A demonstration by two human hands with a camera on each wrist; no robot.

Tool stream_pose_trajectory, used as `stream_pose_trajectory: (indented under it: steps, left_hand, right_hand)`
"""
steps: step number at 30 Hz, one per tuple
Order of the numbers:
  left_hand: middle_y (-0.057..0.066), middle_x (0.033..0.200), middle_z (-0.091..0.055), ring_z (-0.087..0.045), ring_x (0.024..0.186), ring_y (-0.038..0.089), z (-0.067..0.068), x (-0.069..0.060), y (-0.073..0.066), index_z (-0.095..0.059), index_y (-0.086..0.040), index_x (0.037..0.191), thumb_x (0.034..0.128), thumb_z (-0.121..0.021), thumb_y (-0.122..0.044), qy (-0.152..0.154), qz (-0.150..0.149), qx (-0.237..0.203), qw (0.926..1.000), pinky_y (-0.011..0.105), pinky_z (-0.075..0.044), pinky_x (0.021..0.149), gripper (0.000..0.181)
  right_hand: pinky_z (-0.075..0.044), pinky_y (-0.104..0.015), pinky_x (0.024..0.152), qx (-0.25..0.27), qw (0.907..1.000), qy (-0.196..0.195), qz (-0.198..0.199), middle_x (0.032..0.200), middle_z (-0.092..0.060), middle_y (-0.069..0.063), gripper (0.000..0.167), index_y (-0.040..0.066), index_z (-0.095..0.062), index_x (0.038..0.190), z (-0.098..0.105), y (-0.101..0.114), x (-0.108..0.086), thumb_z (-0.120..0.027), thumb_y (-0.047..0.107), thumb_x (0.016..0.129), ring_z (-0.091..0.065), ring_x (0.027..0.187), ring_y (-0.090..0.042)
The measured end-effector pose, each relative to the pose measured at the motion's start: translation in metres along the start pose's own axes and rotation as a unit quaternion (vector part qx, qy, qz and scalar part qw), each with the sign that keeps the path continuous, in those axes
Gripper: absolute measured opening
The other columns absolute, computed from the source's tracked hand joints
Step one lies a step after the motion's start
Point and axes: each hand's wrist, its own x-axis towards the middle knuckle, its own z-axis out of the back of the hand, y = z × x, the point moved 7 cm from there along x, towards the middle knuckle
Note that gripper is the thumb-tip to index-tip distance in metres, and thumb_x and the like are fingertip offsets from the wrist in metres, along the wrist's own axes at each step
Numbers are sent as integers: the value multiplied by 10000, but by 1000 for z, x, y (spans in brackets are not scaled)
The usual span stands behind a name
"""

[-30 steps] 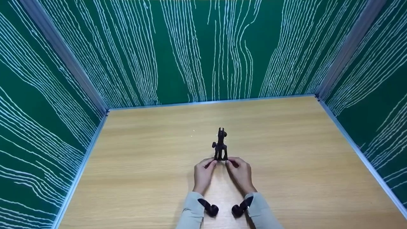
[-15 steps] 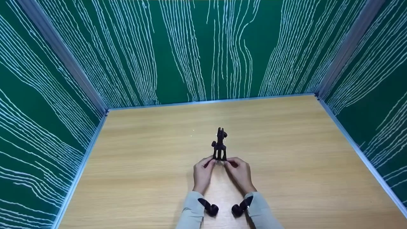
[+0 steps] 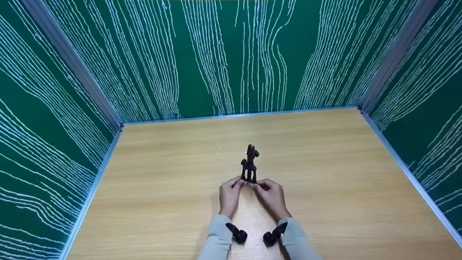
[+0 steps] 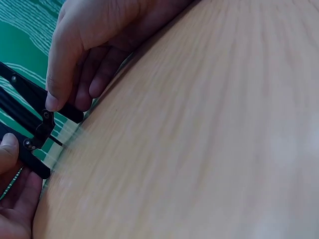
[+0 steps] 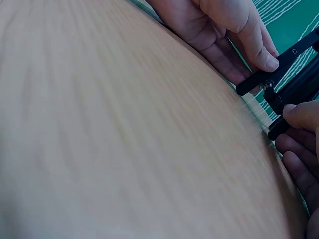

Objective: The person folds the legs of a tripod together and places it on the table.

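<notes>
A small black tripod [image 3: 249, 164] with a side knob [image 3: 256, 153] stands near the middle of the table in the head view. My left hand [image 3: 229, 198] pinches the foot of its left leg between thumb and fingers. My right hand [image 3: 273, 199] pinches the foot of the right leg the same way. Both wrist views show thumbs pressed on the black legs, low over the wood; a tripod leg [image 4: 31, 92] shows in the left wrist view and another leg [image 5: 289, 62] in the right wrist view. The tripod's top is cut off there.
The wooden table [image 3: 162, 173] is bordered by blue-edged green walls [image 3: 202, 72] with white wavy lines. Grey posts [image 3: 77, 68] stand at its back corners. A black wrist camera [image 3: 238, 235] juts inward from the left sleeve, another wrist camera [image 3: 271, 238] from the right.
The tripod has turned slightly and its feet have shifted a little left, with both hands holding on. The left wrist has moved very slightly.
</notes>
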Motion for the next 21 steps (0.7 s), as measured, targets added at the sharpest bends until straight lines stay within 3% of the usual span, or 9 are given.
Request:
stream_pose_trajectory:
  steps: [11,17,21]
  left_hand:
    - [137,1054,-723,-702,962,223,-1,2,-7,-717,-18,1078,895,-649,-82,199,-198,72,9996,248,-566,828,206]
    - [107,1020,-737,-702,939,198,1,6,-10,-738,-38,1053,888,-659,-93,200,-406,402,9982,257,-564,823,191]
    - [98,977,-746,-699,896,185,1,9,-10,-742,-33,1038,892,-653,-88,329,-471,350,9977,223,-556,782,180]
  right_hand:
    - [-536,-207,678,-39,9999,20,158,793,-738,-40,53,89,-751,804,1,3,0,-784,85,763,-646,703,-92]
    - [-530,-234,734,-139,9998,155,74,799,-740,-23,68,103,-754,811,-2,2,-2,-793,132,763,-668,751,-138]
    - [-531,-237,732,-65,9997,238,87,802,-739,-28,85,102,-754,819,-3,2,-2,-797,155,769,-670,752,-151]
